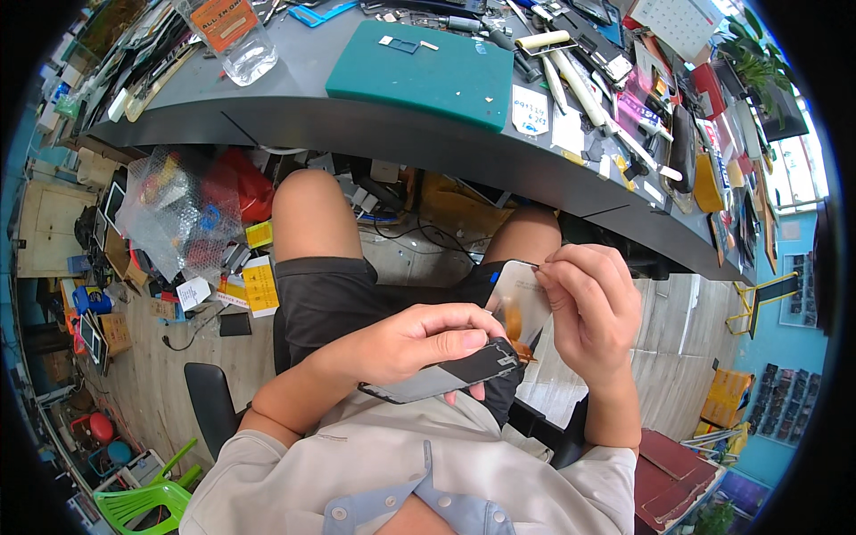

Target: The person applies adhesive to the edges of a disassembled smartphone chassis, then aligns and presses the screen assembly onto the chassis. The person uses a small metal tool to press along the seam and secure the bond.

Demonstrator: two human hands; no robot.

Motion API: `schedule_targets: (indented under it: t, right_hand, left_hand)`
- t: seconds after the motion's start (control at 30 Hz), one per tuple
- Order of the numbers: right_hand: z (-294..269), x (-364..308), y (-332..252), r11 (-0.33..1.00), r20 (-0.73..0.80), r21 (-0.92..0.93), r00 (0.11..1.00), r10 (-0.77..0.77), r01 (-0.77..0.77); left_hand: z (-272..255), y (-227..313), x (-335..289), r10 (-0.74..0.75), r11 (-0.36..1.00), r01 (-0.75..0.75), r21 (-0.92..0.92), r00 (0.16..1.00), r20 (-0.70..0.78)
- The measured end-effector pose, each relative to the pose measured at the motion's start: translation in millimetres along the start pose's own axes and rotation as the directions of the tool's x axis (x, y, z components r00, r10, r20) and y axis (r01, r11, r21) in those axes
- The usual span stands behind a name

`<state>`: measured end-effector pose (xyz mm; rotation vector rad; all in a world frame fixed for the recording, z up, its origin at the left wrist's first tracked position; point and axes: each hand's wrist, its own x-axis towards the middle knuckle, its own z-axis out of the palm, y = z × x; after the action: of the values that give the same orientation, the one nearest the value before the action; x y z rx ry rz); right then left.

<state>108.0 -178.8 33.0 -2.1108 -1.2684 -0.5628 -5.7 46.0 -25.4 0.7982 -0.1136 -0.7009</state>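
Observation:
My left hand (426, 339) is wrapped round a dark, flat phone frame (450, 374) above my lap, with the thumb across its top face. My right hand (593, 308) pinches the upper edge of a thin, silvery-backed phone screen (522, 290) between thumb and fingers. An orange flex cable (514, 325) shows at the lower part of the screen, close to the end of the phone frame. The screen is tilted up beside the frame. Whether the cable joins the two parts cannot be made out.
Ahead stands a grey desk (294, 111) bearing a green mat (419, 76), a clear bottle (236, 45) and many tools and phone parts. Bubble wrap (174, 214) and boxes lie on the floor at left. The chair's armrest (209, 397) is beside my left elbow.

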Motion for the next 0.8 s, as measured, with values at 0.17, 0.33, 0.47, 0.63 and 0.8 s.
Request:
schedule_targets:
  t: [0.17,0.33,0.47,0.63,0.8]
  right_hand:
    - [6,-6,3,0.996,-0.028,-0.077,0.998,-0.051,0.049]
    - [8,-14,10,1.0,-0.217,0.013,0.976,-0.01,0.013]
    - [-9,-24,15,0.894,-0.168,0.276,0.898,0.406,-0.352]
    - [-14,-19,24,0.857,-0.137,0.202,0.853,0.504,-0.474]
    - [-14,-23,15,0.406,0.271,0.598,0.651,0.709,-0.691]
  left_hand:
    - [0,0,-1,0.016,1.0,-0.016,-0.012,1.0,-0.008]
    - [-3,5,-2,-0.025,0.997,0.023,-0.077,0.999,-0.022]
    - [-6,6,-3,-0.001,0.995,-0.001,-0.101,1.0,-0.02]
    - [-7,10,-3,0.023,0.989,-0.025,-0.147,1.0,-0.014]
    - [-7,12,-2,0.049,0.987,-0.051,-0.153,0.999,-0.013]
